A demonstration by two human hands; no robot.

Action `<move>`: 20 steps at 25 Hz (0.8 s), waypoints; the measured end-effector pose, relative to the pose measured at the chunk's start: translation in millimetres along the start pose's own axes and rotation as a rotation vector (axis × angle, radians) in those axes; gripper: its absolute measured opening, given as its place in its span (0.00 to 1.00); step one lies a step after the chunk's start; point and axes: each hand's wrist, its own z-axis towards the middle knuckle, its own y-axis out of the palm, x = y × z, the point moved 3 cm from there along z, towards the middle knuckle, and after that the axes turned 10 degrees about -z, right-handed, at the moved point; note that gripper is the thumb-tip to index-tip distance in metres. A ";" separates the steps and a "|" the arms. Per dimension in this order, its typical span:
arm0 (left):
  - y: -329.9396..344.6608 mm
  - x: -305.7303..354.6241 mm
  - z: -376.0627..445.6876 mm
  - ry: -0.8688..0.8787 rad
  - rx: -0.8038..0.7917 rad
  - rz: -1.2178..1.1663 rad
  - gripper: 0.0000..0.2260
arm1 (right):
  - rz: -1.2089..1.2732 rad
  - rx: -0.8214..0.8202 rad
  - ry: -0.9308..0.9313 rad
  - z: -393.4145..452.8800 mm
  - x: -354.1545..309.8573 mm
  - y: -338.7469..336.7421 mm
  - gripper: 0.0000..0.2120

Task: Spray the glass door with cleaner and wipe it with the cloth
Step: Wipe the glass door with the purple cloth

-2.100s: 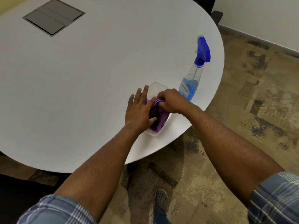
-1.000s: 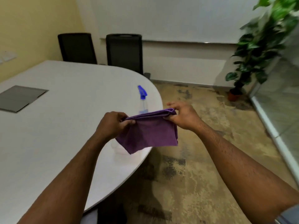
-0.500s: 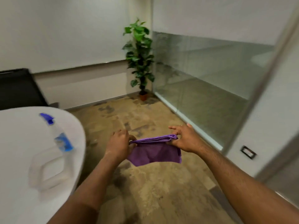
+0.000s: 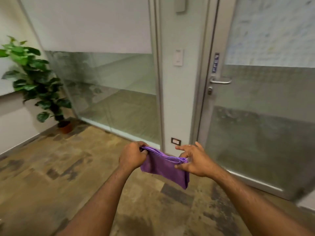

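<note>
A potted plant (image 4: 36,82) stood in the left corner beside a glass partition (image 4: 109,92). A wall switch (image 4: 178,57) and outlet (image 4: 176,141) sat on the pillar above patchy brown floor (image 4: 51,167).

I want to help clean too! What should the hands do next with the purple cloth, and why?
Probably step closer to the glass door. Both the left hand and the right hand grip the purple cloth, but no spray bottle is in sight, and the door is a little way off.

Purple cloth (image 4: 162,166); green plant (image 4: 32,79); mottled brown floor (image 4: 51,176)
</note>
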 end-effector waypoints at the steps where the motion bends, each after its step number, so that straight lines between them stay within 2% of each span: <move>1: 21.7 24.4 7.5 0.018 -0.030 -0.105 0.11 | 0.003 0.005 0.007 -11.0 21.4 -3.8 0.09; 5: 107.8 119.1 35.3 0.046 -0.123 -0.377 0.13 | -0.019 0.034 0.067 -47.7 103.2 -18.1 0.10; 8: 169.6 182.1 57.0 0.022 -0.146 -0.503 0.07 | -0.075 0.103 0.131 -68.1 165.5 -29.9 0.14; 11: 220.1 226.3 71.3 0.043 -0.144 -0.482 0.07 | -0.125 0.105 0.122 -85.4 202.6 -39.8 0.16; 13: 249.3 257.3 78.4 0.118 -0.169 -0.387 0.03 | -0.058 0.020 0.121 -94.4 226.8 -42.8 0.25; 14: 261.8 273.1 82.2 0.160 -0.201 -0.343 0.08 | 0.057 -0.006 0.171 -97.3 241.8 -46.0 0.31; 15: 272.8 288.0 86.2 0.195 -0.252 -0.307 0.17 | 0.224 0.039 0.272 -98.7 259.7 -52.4 0.32; 17: 291.4 314.6 96.5 0.233 -0.356 -0.261 0.30 | 0.524 0.300 0.583 -103.3 316.8 -57.6 0.22; 18: 302.3 326.9 105.5 0.245 -0.416 -0.231 0.31 | 0.578 0.363 0.739 -106.3 347.2 -60.0 0.22; 20: 317.2 351.5 122.8 0.292 -0.538 -0.205 0.23 | 0.646 0.184 0.904 -114.9 391.3 -54.6 0.36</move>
